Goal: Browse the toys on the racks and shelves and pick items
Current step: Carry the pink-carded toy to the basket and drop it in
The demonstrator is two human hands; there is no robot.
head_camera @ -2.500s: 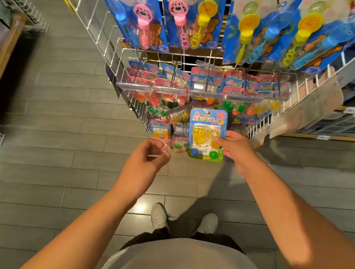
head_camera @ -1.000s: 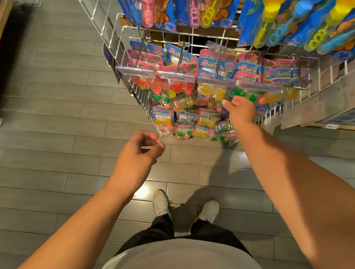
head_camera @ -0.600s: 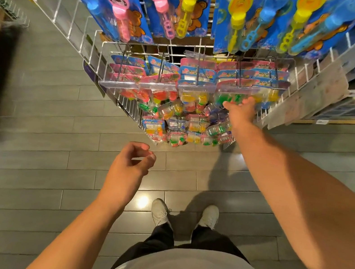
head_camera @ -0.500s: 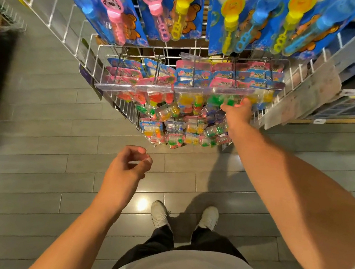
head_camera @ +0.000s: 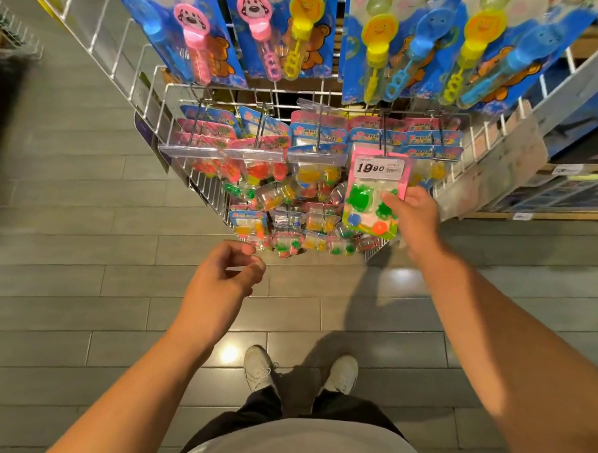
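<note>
Grey tiled floor [head_camera: 62, 224] lies open to the left of the wire rack [head_camera: 215, 191]. Right hand [head_camera: 417, 217] pinches a pink toy pack [head_camera: 374, 193] just before the hanging packs; left hand [head_camera: 219, 284] hovers below, loosely curled, holding nothing. Lower packs blur together; side shelves are cut off.

White-coated metal wire rack [head_camera: 212, 187]; glossy clear plastic blister pack [head_camera: 372, 195] on pink card, paper price sticker [head_camera: 378, 168]; glossy card-backed bubble wands [head_camera: 285, 24]; grey floor tiles [head_camera: 90, 221], slight sheen.
</note>
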